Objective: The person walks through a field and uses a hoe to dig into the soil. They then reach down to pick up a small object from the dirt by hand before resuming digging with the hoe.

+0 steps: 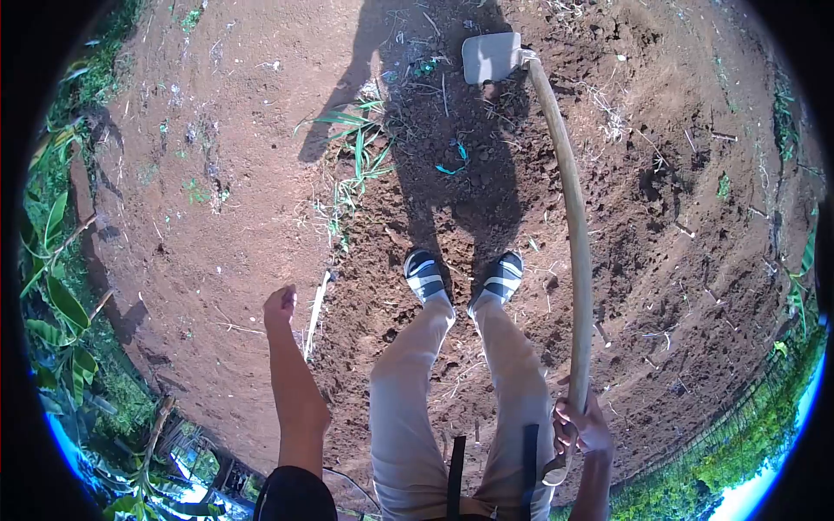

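Observation:
My right hand (588,427) is wrapped round the lower end of a long, slightly curved wooden handle. It belongs to a hoe (575,234), which stretches away from me along my right side. Its flat, pale metal blade (491,58) lies at the far end, over the soil in front of my shadow. Out to the left, my left hand (280,306) hangs over bare ground with its fingers curled in, and nothing shows in it. A dry pale stalk (317,313) lies on the soil just right of that hand.
My feet in striped sandals (426,275) stand on loose, dug soil (678,286). Smoother reddish ground (208,243) stretches to the left. Green grass blades (358,139) and a bright blue-green scrap (453,161) lie ahead. Leafy plants (65,304) line the left edge; greenery (712,447) borders the lower right.

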The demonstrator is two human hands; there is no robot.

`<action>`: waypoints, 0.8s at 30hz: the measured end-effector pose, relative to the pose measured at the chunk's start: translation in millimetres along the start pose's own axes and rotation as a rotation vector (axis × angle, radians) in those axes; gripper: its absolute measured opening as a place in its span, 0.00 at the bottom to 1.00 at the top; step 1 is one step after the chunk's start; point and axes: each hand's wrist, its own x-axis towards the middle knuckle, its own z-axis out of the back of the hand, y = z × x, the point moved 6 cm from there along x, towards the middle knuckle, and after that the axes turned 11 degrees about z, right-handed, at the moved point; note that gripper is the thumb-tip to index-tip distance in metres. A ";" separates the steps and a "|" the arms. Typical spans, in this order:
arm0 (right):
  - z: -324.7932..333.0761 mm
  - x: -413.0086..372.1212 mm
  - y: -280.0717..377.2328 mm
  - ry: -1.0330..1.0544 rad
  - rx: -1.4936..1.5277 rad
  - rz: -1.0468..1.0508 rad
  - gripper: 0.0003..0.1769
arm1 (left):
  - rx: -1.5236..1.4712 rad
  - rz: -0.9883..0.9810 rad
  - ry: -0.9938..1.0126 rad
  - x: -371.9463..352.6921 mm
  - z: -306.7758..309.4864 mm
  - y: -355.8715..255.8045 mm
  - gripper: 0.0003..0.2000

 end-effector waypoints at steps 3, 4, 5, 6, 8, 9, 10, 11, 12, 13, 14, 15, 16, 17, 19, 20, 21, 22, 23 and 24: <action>-30.3 -15.9 10.7 -0.021 0.233 0.020 0.28 | 0.515 0.082 0.273 -26.4 -34.3 132.6 0.05; -33.0 -19.3 8.5 -0.048 0.450 0.023 0.30 | 0.398 -0.047 0.143 -106.4 -73.9 151.7 0.05; -40.5 -22.2 10.6 0.034 0.557 0.025 0.33 | 0.515 -0.072 0.131 -96.9 -77.2 175.3 0.07; -45.8 -26.5 15.7 0.040 0.557 0.030 0.33 | 0.607 -0.027 0.127 -155.9 -104.8 180.3 0.10; -60.9 -33.8 29.3 0.119 0.503 0.008 0.35 | 0.662 -0.021 0.131 -197.8 -132.6 192.7 0.20; -71.1 -39.9 44.0 0.085 0.419 0.044 0.34 | 0.674 -0.091 0.107 -208.8 -148.0 198.0 0.22; -81.5 -45.9 46.3 0.094 0.417 0.057 0.34 | 0.690 -0.146 0.178 -226.3 -168.7 200.8 0.23; -87.3 -51.4 48.8 0.065 0.261 0.123 0.33 | 0.751 0.096 0.278 -256.3 -189.4 204.1 0.22; -93.7 -58.9 50.3 0.032 0.106 0.186 0.32 | 0.768 0.191 0.480 -285.9 -211.4 207.0 0.22; -102.2 -68.9 48.6 -0.021 0.019 0.207 0.30 | 0.782 0.286 0.682 -317.9 -230.7 212.6 0.23; -111.0 -70.6 40.7 -0.019 0.018 0.215 0.30 | 0.706 0.308 0.795 -354.1 -248.7 215.5 0.24; -116.3 -65.1 28.0 -0.017 -0.089 0.234 0.30 | 0.630 0.330 0.907 -386.9 -265.1 221.2 0.27; -120.4 -60.3 15.4 -0.018 -0.194 0.252 0.30 | 0.633 0.325 0.911 -403.5 -274.2 230.1 0.27; -124.5 -59.2 -3.0 -0.024 -0.142 0.210 0.31 | 0.736 0.224 0.878 -413.7 -281.2 237.4 0.27; -126.9 -66.6 -19.5 -0.016 -0.122 0.132 0.28 | 0.841 0.111 0.848 -408.1 -285.7 244.4 0.28; -125.6 -69.9 -26.0 -0.011 -0.121 0.135 0.28 | 0.770 -0.009 0.810 -382.6 -284.7 247.0 0.26; -121.7 -77.1 -31.1 0.003 -0.279 0.231 0.27 | 0.698 -0.118 0.765 -368.5 -278.5 248.9 0.24; -117.2 -84.8 -35.4 0.014 -0.437 0.329 0.25 | 0.670 -0.106 0.671 -370.8 -267.9 244.6 0.20; -112.4 -91.7 -44.0 0.011 -0.436 0.328 0.25 | 0.692 -0.167 0.627 -362.1 -257.3 246.0 0.20; -111.6 -97.2 -49.2 0.034 -0.561 0.366 0.26 | 0.716 -0.234 0.585 -354.1 -250.1 245.7 0.20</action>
